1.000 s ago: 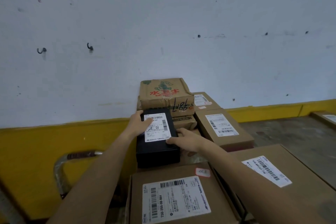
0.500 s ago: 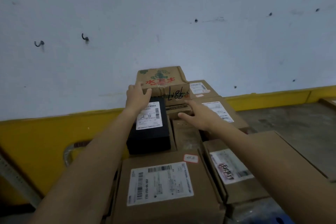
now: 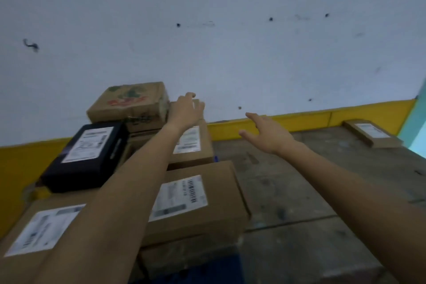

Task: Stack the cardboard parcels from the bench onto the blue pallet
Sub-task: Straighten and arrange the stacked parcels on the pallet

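Flat labelled parcel (image 3: pixel 373 132) lies on bench (image 3: pixel 299 191), far right by wall, well beyond right hand (image 3: pixel 267 135); long axis slants left-right. Right hand nearer, fingers spread, empty; left hand (image 3: pixel 184 110) likewise, over stacked parcels (image 3: pixel 221 191).

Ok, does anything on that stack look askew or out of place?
The black parcel lies skewed to the brown boxes around it, its near-left corner seeming to overhang. The printed carton behind it is also turned off-square. No damage shows.

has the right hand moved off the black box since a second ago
Yes. The right hand rested on the black box then; now it is far to that box's right, over the bench, open and empty.
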### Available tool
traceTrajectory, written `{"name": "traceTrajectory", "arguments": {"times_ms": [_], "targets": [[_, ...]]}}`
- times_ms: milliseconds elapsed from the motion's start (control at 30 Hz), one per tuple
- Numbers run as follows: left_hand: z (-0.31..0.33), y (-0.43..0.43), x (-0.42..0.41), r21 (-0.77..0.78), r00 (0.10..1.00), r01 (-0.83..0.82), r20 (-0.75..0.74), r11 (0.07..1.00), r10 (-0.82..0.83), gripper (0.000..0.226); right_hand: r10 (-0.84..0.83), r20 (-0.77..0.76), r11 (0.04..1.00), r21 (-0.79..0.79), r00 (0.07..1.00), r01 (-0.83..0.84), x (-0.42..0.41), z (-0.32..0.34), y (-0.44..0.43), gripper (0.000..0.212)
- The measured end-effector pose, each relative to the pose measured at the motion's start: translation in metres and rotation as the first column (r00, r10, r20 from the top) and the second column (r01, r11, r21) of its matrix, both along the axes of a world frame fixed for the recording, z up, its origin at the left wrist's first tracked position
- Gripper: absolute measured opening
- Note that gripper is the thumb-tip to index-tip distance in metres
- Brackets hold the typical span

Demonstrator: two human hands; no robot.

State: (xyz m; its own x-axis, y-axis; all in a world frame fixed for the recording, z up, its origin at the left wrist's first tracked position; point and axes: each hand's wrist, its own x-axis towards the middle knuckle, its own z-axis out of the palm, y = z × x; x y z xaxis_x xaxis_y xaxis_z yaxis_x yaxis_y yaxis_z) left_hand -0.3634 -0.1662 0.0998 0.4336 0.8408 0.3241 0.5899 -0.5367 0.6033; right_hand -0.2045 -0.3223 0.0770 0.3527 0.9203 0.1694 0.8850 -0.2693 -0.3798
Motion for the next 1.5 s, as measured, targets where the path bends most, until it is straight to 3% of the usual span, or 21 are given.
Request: {"name": "traceTrajectory", "arguments": {"times_ms": [233,533,767,1000,1300,1500], "targets": [[-0.02,-0.037,0.134,-0.036,0.957,0.205,-0.2,0.978,-0.209,0.056,-0.133,-0.074,0.99,-0.06,0.988,0.129,0.089,-0.03,-0.044,0.067],[-0.048,-0.036,0.288,-0.217,0.874,0.361,-0.259,0.907,-0.41,0.06,-0.39,-0.085,0.913,-0.165,0.917,0.373,0.229,-0.075,-0.093,0.068],[-0.086,-0.049,0.389,-0.248,0.798,0.442,-0.33,0.862,-0.504,0.063,-0.581,-0.083,0.807,-0.191,0.81,0.559,0.339,-0.109,-0.134,0.07],[-0.15,-0.06,0.486,-0.365,0.809,0.394,-0.298,0.844,-0.507,0.061,-0.64,-0.171,0.765,-0.236,0.749,0.599,0.456,-0.144,-0.148,0.068],[-0.206,-0.052,0.653,-0.416,0.851,0.242,-0.344,0.877,-0.398,0.061,-0.544,-0.25,0.837,-0.224,0.801,0.499,0.63,-0.199,-0.105,0.059],[-0.249,-0.041,0.724,-0.422,0.855,0.182,-0.378,0.888,-0.355,0.059,-0.661,-0.365,0.748,-0.246,0.656,0.617,0.7,-0.233,-0.07,0.073]]}}
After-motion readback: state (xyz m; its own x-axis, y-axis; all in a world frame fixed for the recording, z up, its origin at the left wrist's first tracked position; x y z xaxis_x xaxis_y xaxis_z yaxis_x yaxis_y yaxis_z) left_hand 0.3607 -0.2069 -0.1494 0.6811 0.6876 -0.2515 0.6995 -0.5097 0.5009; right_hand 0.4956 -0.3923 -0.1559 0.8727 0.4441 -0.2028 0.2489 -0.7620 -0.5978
